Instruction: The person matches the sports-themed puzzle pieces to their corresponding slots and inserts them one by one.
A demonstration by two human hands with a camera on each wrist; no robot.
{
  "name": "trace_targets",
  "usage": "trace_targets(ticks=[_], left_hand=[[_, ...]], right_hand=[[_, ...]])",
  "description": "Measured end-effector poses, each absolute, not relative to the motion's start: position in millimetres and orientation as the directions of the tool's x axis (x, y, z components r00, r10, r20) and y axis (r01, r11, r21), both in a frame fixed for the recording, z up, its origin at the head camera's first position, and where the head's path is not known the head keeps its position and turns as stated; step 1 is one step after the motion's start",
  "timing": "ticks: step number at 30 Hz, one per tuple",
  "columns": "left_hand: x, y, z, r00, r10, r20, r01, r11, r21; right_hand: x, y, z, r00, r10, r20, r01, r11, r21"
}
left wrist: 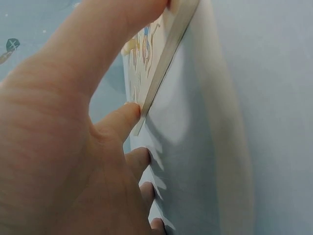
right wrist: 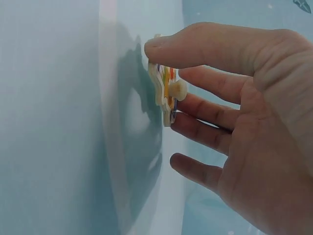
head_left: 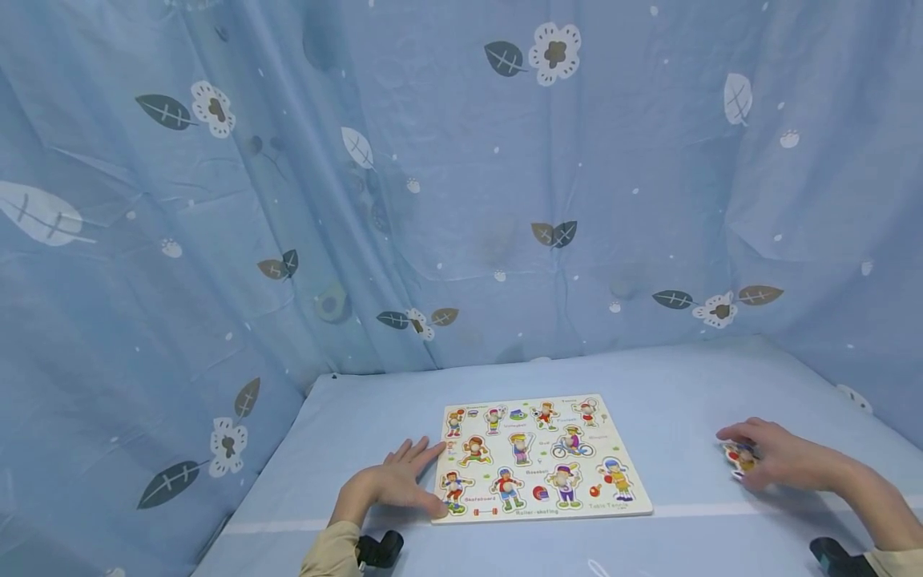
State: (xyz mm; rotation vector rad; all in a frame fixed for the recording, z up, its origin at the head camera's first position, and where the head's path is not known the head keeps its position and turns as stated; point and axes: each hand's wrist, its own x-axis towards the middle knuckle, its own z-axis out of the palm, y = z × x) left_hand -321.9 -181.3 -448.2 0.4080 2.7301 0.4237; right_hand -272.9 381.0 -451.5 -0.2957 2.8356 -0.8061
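Note:
A flat wooden peg puzzle board (head_left: 497,517), printed with sports figures and words, lies on the table. My left hand (head_left: 395,479) is at its left side, fingers spread, with the thumb at the near left corner and the index finger at the edge. In the left wrist view, the index fingertip (left wrist: 132,111) meets the board's edge (left wrist: 166,68). Well to the right of the board, my right hand (head_left: 789,458) pinches a knobbed puzzle piece (head_left: 741,457) between thumb and fingers. Its round wooden knob (right wrist: 178,90) faces the palm in the right wrist view.
Pale blue cloth covers the table (head_left: 685,401), and a white stripe crosses it near the front. A blue curtain (head_left: 461,200) with leaves and flowers hangs behind and along the sides. Each wrist wears a black device (head_left: 380,550).

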Motion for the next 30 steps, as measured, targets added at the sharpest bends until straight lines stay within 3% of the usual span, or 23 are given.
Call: trace_targets(ticks=[15, 30], left_hand=[[-325.2, -181.1, -450.7, -0.888, 0.337, -0.312, 0.224, 0.911, 0.347], [-324.3, -183.2, -449.2, -0.884, 0.351, -0.308, 0.226, 0.899, 0.374]], right_hand=[[-268.9, 331.5, -434.2, -0.967, -0.253, 0.016, -0.231, 0.856, -0.463], [-271.3, 266.4, -436.4, -0.917, -0.397, 0.043, -0.366, 0.791, -0.49]])
